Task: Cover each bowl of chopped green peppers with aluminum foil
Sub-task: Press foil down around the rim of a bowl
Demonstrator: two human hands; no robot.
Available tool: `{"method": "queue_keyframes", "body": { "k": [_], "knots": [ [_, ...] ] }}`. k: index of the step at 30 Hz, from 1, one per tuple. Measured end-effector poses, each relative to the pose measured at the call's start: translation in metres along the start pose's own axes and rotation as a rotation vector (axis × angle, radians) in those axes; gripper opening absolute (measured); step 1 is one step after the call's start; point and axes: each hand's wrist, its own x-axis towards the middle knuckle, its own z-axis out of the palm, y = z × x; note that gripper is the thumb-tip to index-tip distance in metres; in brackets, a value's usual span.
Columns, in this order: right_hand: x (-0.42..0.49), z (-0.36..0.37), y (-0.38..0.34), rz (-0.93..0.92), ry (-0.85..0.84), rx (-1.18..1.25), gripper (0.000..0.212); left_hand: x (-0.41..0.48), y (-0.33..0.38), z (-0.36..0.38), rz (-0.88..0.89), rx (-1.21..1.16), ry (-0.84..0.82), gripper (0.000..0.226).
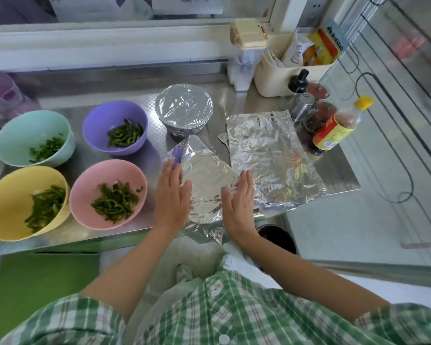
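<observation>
A bowl under a loose foil sheet [207,180] stands at the counter's front edge. My left hand [172,195] presses flat against its left side, my right hand [239,200] against its right side, fingers straight. A purple patch shows at the sheet's upper left corner. Behind it stands a bowl fully wrapped in foil [184,108]. Several uncovered bowls hold chopped green peppers: purple [97,125], teal [23,135], pink [90,180], yellow [8,195]. Spare foil sheets [269,155] lie flat to the right.
Sauce bottles [334,130], a shaker and jars crowd the counter's right end. A cream caddy [279,70] with packets and a lidded container stand at the back right. A dark bin [276,237] sits below the counter edge. A green surface [42,277] lies lower left.
</observation>
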Motion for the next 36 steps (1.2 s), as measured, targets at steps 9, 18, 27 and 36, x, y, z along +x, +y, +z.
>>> {"method": "queue_keyframes", "body": {
  "k": [9,18,27,36],
  "knots": [
    [0.004,0.028,-0.005,0.121,0.054,-0.096,0.072,0.019,-0.004,-0.002,0.059,-0.015,-0.194,0.067],
    [0.004,0.043,0.0,0.12,0.196,0.018,0.066,0.011,-0.007,0.003,-0.032,-0.118,-0.173,0.077],
    [0.03,0.031,0.003,-0.026,0.138,0.081,0.072,-0.001,0.001,0.005,-0.214,-0.304,-0.036,0.082],
    [0.08,0.014,0.007,-0.259,-0.203,-0.016,0.057,-0.044,0.023,0.008,-0.367,-0.065,0.179,0.087]
  ]
}}
